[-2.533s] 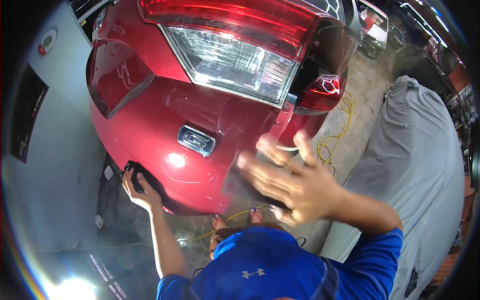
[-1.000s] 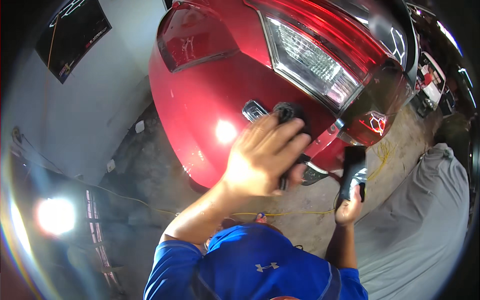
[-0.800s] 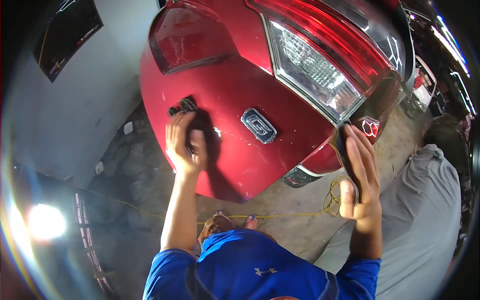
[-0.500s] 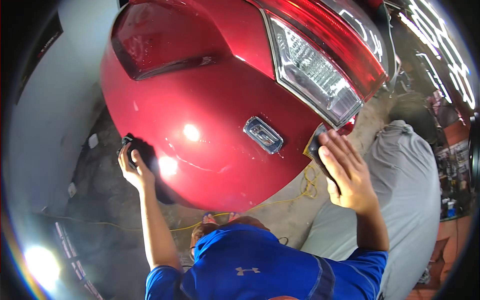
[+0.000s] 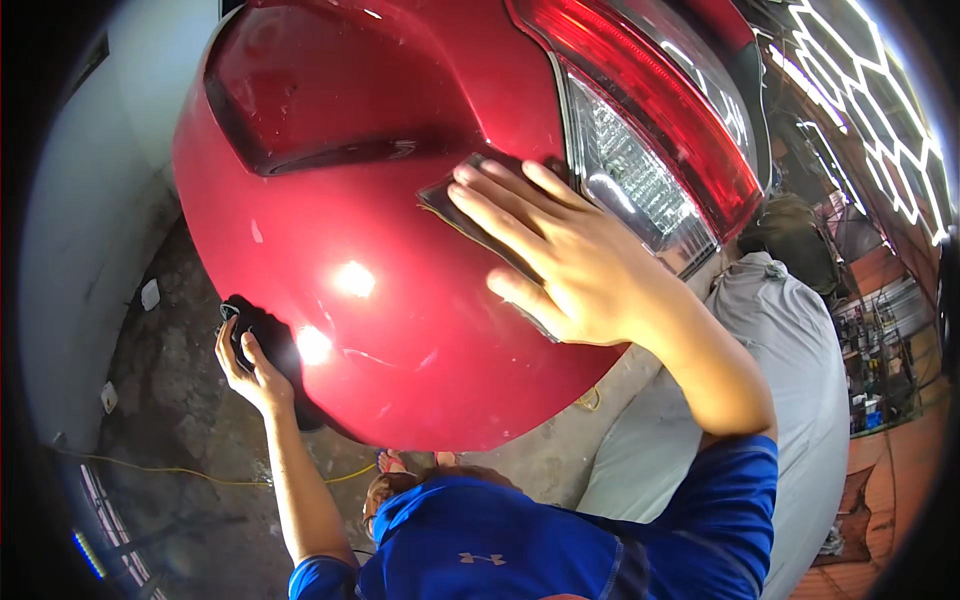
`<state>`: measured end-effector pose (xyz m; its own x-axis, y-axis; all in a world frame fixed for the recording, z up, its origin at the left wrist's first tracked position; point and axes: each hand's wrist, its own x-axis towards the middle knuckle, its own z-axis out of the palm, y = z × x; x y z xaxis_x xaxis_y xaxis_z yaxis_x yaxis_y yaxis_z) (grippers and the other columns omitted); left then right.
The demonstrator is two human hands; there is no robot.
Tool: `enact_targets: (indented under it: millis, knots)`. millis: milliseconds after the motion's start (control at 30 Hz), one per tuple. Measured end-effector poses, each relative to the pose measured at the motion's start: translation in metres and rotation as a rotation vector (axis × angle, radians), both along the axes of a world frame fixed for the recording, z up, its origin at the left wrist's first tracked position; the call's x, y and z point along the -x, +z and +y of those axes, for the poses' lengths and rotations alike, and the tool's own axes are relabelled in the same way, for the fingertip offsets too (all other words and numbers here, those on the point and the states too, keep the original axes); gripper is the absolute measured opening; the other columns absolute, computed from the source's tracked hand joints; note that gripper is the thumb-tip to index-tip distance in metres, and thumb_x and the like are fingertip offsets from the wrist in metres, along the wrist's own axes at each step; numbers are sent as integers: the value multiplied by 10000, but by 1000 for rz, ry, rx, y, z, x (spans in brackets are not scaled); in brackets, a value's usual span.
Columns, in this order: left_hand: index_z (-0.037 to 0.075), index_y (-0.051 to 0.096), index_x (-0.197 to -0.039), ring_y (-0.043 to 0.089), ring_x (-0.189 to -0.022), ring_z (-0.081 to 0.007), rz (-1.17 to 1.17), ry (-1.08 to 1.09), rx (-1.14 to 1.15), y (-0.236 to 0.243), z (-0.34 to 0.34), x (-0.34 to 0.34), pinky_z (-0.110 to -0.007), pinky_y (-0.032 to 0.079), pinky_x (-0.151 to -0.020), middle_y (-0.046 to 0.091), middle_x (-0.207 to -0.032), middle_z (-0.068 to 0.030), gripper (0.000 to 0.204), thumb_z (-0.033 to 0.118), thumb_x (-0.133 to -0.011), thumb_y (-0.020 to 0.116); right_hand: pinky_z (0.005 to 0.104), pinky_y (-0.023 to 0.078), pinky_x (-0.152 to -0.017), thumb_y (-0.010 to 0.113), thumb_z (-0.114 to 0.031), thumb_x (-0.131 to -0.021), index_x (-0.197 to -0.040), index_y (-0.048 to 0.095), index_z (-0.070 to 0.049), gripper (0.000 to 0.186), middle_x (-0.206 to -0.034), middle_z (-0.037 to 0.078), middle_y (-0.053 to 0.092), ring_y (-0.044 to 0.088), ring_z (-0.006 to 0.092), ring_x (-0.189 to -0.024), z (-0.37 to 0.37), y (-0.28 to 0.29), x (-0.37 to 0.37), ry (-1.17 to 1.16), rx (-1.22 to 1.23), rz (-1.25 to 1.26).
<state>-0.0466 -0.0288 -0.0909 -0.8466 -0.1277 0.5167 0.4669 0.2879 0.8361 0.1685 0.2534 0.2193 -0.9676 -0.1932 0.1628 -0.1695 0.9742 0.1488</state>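
The rounded red car body panel [image 5: 300,240] fills the middle of the view, with a dark recess at its upper left. My right hand [image 5: 560,250] lies over a dark, folded sheet of sandpaper [image 5: 433,200], its fingers stretched out and pressing it on the panel. Most of the sheet is hidden under the palm. At the panel's left edge my left hand [image 5: 255,370] has its fingers curled around a black object [image 5: 262,335], whose kind I cannot make out. A red and clear tail light [image 5: 640,160] sits beyond my right hand.
A grey cloth cover [image 5: 740,380] drapes over something large on the right. A yellow cord [image 5: 190,470] runs along the concrete floor [image 5: 190,400]. On the left stands a pale wall [image 5: 95,200]. Cluttered shelves [image 5: 880,350] stand at the far right.
My right hand has moved left and away from me with the sandpaper, from the panel's right edge below the tail light onto its upper middle, covering the emblem. My left hand stays at the left edge.
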Motion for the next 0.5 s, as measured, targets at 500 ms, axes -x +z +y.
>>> enact_targets:
  millis: [500]
  knots:
    - [36, 712, -1269, 622, -1269, -384, 116, 11, 258, 46, 29, -20, -482, 456, -1118, 663, -1333, -186, 338, 280, -1043, 651, 484, 231, -1311, 570, -422, -1050, -1633, 396, -31, 723, -1708, 155, 375, 350, 319, -1585, 6, 0, 8, 16, -181, -26]
